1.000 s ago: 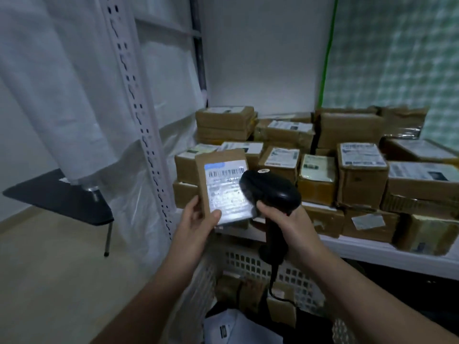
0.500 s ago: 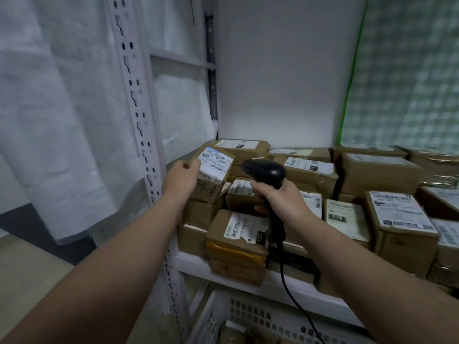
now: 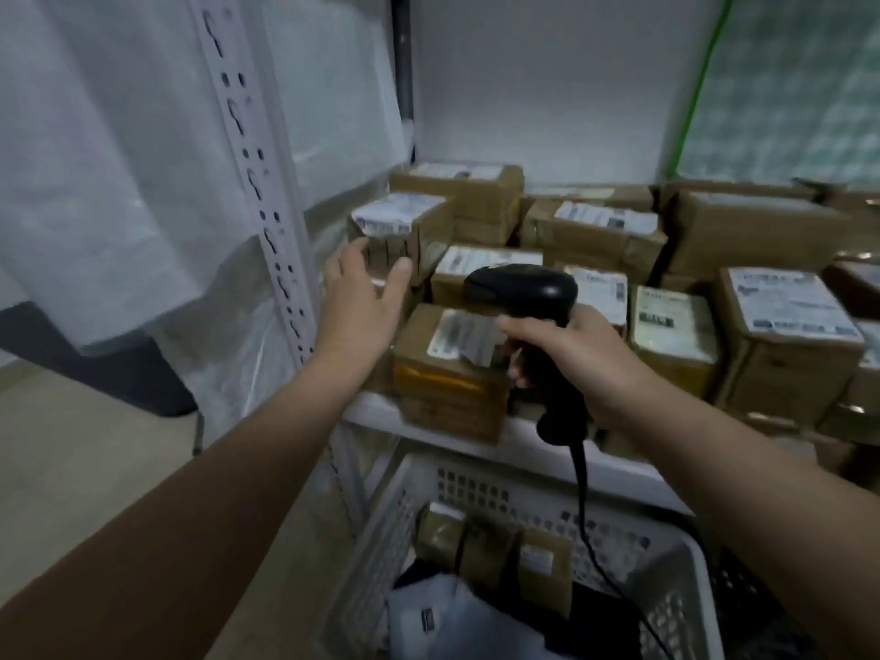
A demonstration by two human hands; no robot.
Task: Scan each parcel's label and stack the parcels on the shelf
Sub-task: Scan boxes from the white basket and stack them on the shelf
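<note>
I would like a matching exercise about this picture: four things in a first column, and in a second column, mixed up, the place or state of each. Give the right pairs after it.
Column one
1. left hand
2. right hand
3. white basket
4. scanner

Column two
A. below the shelf, parcels inside
B. open, fingers straight, at the leftmost stack
C. grips the scanner
D. black, its cable hanging toward the basket

Pairs: 1-B, 2-C, 3-A, 4-D
</note>
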